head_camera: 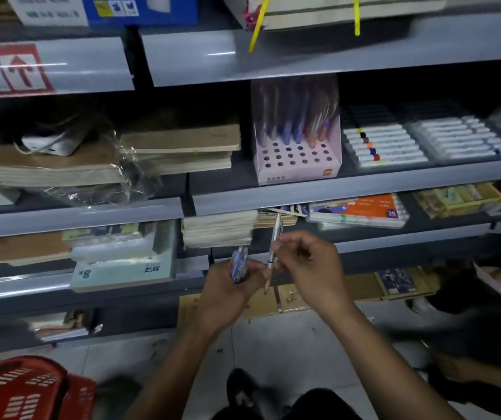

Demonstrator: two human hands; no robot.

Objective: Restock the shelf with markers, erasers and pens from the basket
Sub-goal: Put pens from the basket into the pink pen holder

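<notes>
Two hands meet in front of the shelving, just below the middle of the view. The right hand (306, 268) pinches a slim white pen (273, 253) between thumb and curled fingers, holding it nearly upright with its tip pointing down and its top leaning a little to the right. The left hand (231, 286) is curled round a small bundle of blue pens (239, 263), whose upper ends stick out above the fingers. The two hands are just beside each other, the white pen standing between them.

Above them, on the grey shelf (303, 189), sits a pink display box (296, 147) with rows of round holes in its sloping top — only the back rows hold pens, blue, purple and orange ones, while the front holes are open. To its right lie trays of white markers (385, 144) with coloured caps, side by side. To its left are stacks of brown notebooks (179, 147), some under loose clear plastic wrap.

A red basket (25, 389) stands on the tiled floor at the lower left corner, well apart from the hands; what it holds cannot be seen — the view there is blurred.
</notes>
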